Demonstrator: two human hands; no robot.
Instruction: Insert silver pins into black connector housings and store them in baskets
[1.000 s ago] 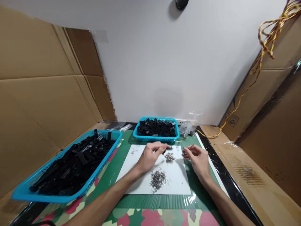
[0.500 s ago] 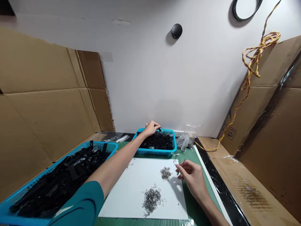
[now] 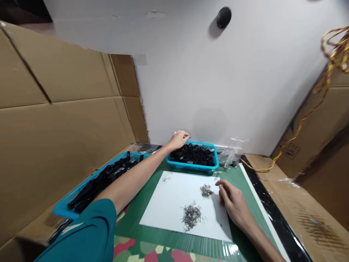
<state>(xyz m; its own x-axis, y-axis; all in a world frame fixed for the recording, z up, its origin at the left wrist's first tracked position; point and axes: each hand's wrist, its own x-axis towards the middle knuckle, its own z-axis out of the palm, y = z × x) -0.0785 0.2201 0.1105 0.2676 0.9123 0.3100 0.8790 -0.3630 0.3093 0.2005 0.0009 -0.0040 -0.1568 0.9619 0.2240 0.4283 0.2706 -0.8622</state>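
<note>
My left hand (image 3: 179, 139) reaches out over the back left corner of the far blue basket (image 3: 192, 167), its fingers bent and close together. That basket is full of small black plastic pieces (image 3: 195, 154). Whatever lies between the left fingertips is too small to make out. Above the right edge of a white sheet (image 3: 163, 214), my right hand (image 3: 234, 202) is closed with thumb and fingers curled in. Its grip is turned away, so I cannot see what it holds. Beside it lies a small heap of thin metal pieces (image 3: 206, 191); a larger metal heap (image 3: 191, 216) sits nearer to me.
A long blue basket (image 3: 61, 211) of black parts stands at the left. Plastic bags (image 3: 228, 157) lie right of the far basket. Cardboard walls (image 3: 81, 123) flank both sides, and a yellow twisted cable (image 3: 300, 129) hangs at the right. Few scattered metal bits (image 3: 165, 178) lie on the sheet.
The view has swung left and shifted, so things appear further right. My left hand has moved from over the black pieces to the basket's back left corner. The thin tool in my right hand no longer shows.
</note>
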